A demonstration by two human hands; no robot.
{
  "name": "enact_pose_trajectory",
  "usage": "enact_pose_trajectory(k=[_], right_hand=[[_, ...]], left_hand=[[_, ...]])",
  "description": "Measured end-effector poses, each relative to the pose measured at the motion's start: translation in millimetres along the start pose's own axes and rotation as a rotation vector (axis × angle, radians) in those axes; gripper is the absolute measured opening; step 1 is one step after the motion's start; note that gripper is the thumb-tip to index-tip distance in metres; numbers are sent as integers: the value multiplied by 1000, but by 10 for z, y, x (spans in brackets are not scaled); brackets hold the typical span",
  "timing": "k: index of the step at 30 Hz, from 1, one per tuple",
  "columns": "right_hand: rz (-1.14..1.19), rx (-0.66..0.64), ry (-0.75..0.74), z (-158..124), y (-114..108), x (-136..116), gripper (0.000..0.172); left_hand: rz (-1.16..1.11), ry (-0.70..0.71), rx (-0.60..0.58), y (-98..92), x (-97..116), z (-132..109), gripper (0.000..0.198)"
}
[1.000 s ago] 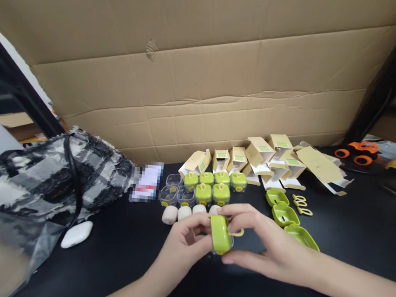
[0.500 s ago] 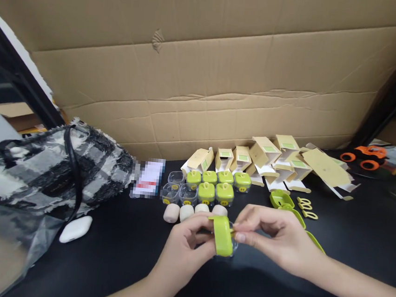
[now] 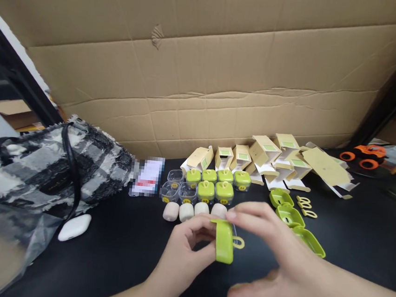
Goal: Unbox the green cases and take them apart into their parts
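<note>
My left hand [image 3: 190, 250] is closed on a green lid [image 3: 224, 244], which it holds tilted on its side above the black table. A pale yellow loop [image 3: 239, 242] sticks out of the lid's right side. Just right of it, my right hand [image 3: 279, 254] is open, thumb and fingers apart, with nothing in it. Behind the hands are several whitish rolls [image 3: 186, 212] in a row. Beyond them stand small clear boxes with green lids [image 3: 224, 191] and clear boxes without lids [image 3: 188, 193]. More green lids [image 3: 289, 215] and yellow loops [image 3: 304, 202] lie to the right.
Opened small cartons [image 3: 265, 150] lie along the back by a cardboard wall [image 3: 208, 75]. A checked bag [image 3: 59, 168], a white case [image 3: 75, 227] and a blurred phone-like item [image 3: 148, 177] are on the left. An orange toy truck [image 3: 365, 155] is far right.
My right hand has let go of the yellow loop and opened, moving slightly down and away. The loop now shows whole on the lid, which my left hand still holds.
</note>
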State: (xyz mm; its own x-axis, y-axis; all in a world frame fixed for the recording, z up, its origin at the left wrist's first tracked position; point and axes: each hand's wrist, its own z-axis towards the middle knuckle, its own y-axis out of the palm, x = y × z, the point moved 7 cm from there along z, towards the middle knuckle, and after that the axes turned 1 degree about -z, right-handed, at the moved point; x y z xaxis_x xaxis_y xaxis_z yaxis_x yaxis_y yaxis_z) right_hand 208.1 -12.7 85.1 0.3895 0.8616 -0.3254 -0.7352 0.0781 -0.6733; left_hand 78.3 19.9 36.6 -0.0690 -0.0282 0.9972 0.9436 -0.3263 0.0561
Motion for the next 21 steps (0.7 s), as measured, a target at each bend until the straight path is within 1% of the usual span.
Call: enact_pose_trajectory(k=[1, 3, 5, 7, 10, 14, 17, 19, 21], right_hand=[[-100, -34, -43, 13, 15, -56, 71], [-244, -85, -126, 38, 46, -160, 52], [-289, -92, -167, 58, 39, -228, 33], [-265, -86, -157, 55, 2, -253, 23], [-196, -69, -53, -19, -105, -201, 17], [-221, -11, 125, -182, -357, 23, 23], [-262, 18, 227, -227, -564, 316, 24], [-274, -21, 294, -212, -621, 555, 24], [-301, -120, 352, -190, -577, 783, 22]], left_hand=[[37, 29, 4, 0, 17, -10, 11], [132, 123, 12, 5, 79, -33, 9], [218, 241, 28, 10, 158, -62, 9], [291, 334, 46, 14, 221, -93, 10], [397, 437, 66, 13, 296, -142, 13], [472, 550, 99, -18, 398, -188, 17], [459, 584, 112, -46, 443, -172, 15], [455, 595, 106, -42, 463, -154, 15], [460, 601, 91, -24, 481, -143, 15]])
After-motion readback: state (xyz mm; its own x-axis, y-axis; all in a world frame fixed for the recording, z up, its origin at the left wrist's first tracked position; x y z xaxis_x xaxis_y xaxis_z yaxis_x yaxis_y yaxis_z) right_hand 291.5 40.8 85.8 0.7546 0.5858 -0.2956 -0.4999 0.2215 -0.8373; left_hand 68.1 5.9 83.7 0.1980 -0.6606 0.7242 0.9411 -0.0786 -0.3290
